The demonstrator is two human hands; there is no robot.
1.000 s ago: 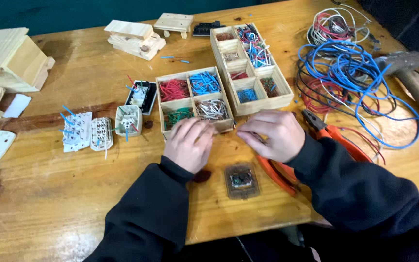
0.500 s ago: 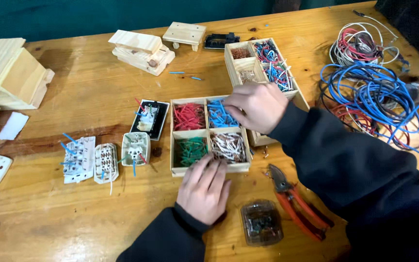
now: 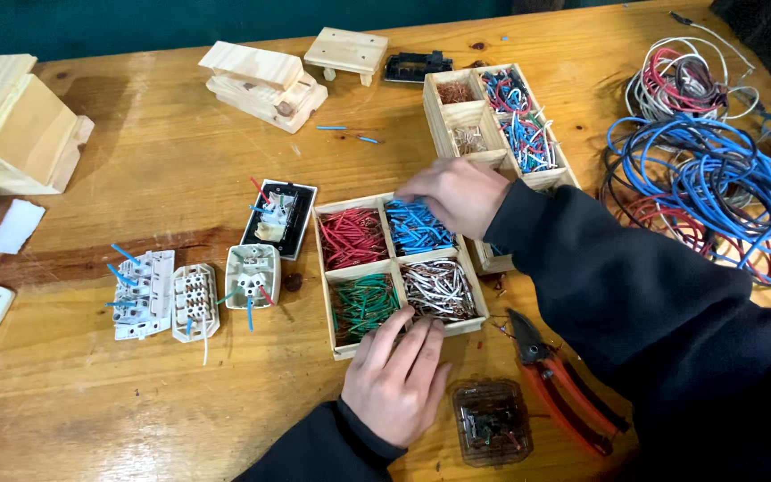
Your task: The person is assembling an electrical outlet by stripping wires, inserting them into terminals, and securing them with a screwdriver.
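A four-compartment wooden tray point(image 3: 324, 257) holds short wire pieces: red ones point(image 3: 350, 237), blue ones point(image 3: 417, 228), green ones point(image 3: 363, 303) and bare copper-and-white ones point(image 3: 439, 287). My right hand point(image 3: 452, 192) reaches over the blue compartment, fingers curled down into the blue pieces; whether it grips one is unclear. My left hand point(image 3: 396, 375) lies flat with spread fingers on the tray's near edge, fingertips by the green and copper compartments. A small clear-lidded module point(image 3: 491, 421) lies to the right of my left wrist.
Red-handled pliers point(image 3: 559, 384) lie right of the module. A second wooden tray point(image 3: 446, 112) with wires stands behind. Coils of blue, red and white cable point(image 3: 702, 170) fill the right. White and black socket parts point(image 3: 194, 295) lie left; wooden blocks point(image 3: 265, 76) sit at the back.
My right hand moved from the near table edge up to the blue compartment. My left hand shifted onto the tray's near edge. The view moved closer.
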